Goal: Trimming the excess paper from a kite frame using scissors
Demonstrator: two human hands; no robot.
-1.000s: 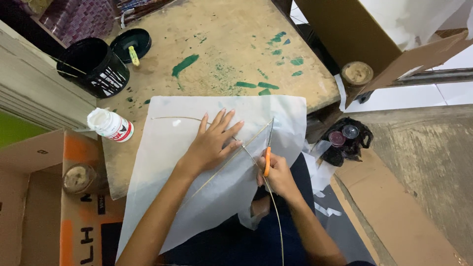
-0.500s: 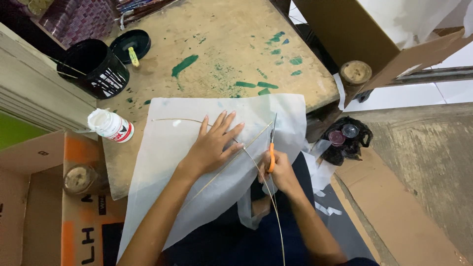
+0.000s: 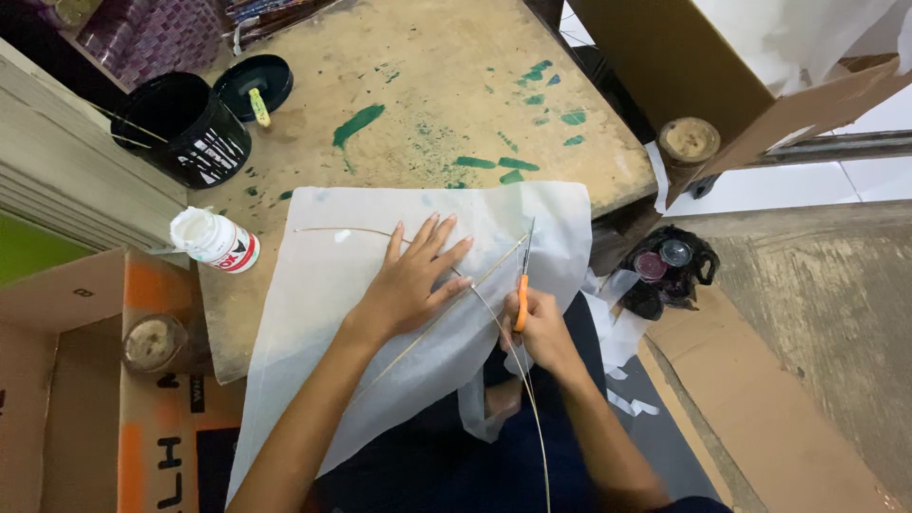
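centre of frame: left hand point(image 3: 413, 280) pressed flat, fingers spread, on thin white paper point(image 3: 332, 313) over bent bamboo sticks point(image 3: 494, 318) at the desk point(image 3: 427, 104) edge. right hand point(image 3: 541, 328) clenched around orange-handled scissors point(image 3: 522, 285), blades at the paper. risk, as judged: the unsupported sheet could shift or tear, skewing the cut.
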